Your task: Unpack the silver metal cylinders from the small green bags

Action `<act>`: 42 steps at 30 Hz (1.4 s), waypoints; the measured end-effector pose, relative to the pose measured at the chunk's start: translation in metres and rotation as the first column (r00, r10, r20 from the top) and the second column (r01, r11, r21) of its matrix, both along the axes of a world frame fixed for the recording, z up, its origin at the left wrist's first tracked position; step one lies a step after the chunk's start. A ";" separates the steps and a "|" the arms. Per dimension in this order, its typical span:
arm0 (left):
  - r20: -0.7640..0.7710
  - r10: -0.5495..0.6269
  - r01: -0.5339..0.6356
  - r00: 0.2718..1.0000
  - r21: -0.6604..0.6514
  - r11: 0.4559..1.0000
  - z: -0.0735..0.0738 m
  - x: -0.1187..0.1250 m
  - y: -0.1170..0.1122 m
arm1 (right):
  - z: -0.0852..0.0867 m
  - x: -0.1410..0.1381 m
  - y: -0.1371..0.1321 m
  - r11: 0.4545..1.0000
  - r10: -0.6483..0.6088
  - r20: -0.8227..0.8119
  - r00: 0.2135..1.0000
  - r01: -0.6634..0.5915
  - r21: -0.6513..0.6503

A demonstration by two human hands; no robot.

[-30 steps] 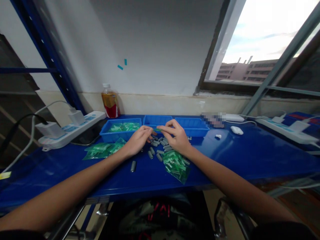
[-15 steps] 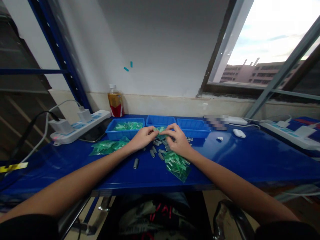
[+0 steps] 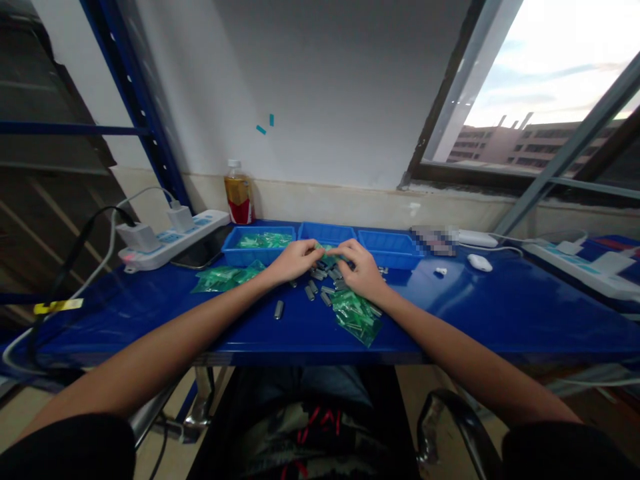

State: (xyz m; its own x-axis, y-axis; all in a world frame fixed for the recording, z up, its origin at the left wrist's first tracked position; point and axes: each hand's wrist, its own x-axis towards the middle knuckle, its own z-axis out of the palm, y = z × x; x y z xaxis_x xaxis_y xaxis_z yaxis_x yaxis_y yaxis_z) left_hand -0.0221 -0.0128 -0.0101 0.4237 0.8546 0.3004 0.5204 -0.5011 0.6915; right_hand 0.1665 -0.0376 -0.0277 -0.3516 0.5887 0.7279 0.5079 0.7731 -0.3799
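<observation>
My left hand (image 3: 296, 261) and my right hand (image 3: 361, 272) meet over the middle of the table, fingertips pinched on a small green plastic bag (image 3: 327, 249). Fingers hide much of that bag. Below them lie several grey metal cylinders (image 3: 311, 293), and one cylinder (image 3: 279, 309) sits apart nearer the front edge. A filled green bag (image 3: 356, 319) rests just under my right hand, with slim pieces showing through it. More green bags (image 3: 225, 277) lie flat beside my left wrist.
Behind my hands stand three blue trays; the left tray (image 3: 227, 253) holds small green bags. A drink bottle (image 3: 239, 193) is by the wall. Power strips (image 3: 200, 227) with cables, a phone (image 3: 203, 248), a white earbud case (image 3: 480, 263) and an earbud (image 3: 441, 271) lie on the blue table (image 3: 480, 320).
The whole view has shifted, so the table appears slightly higher and further right. Both hands stay together on the small green bag, with only slight finger movement.
</observation>
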 end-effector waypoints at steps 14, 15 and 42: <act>0.001 0.056 -0.054 0.998 0.300 0.952 0.012 -0.011 -0.022 | 0.015 -0.001 -0.007 0.934 0.004 -0.082 0.997 -0.033 -0.355; -0.022 0.053 -0.043 0.998 0.342 0.939 0.012 -0.012 -0.020 | 0.017 -0.003 -0.010 0.918 0.051 -0.093 0.994 -0.084 -0.387; -0.038 -0.087 0.086 0.996 -0.017 0.996 0.004 -0.039 -0.024 | 0.014 0.004 0.018 0.985 0.163 0.201 0.966 -0.170 0.016</act>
